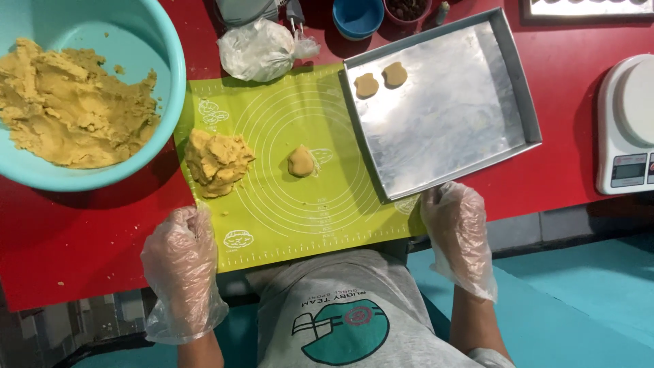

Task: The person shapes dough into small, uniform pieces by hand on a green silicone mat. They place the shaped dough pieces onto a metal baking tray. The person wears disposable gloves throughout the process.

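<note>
Shiny metal baking tray [470,129], matt green silicone mat [300,204], glossy turquoise plastic bowl [167,61], crinkly clear plastic gloves [180,272]

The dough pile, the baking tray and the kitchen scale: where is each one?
dough pile [216,162], head view, middle of the lump.
baking tray [463,116], head view, bare metal floor.
kitchen scale [637,102], head view, round white platform.

A red table [82,238] carries a green mat [300,211], a turquoise bowl [167,82], a metal tray [449,129], a white scale [623,123], a plastic bag [262,51] and two small bowls [359,17]
</note>
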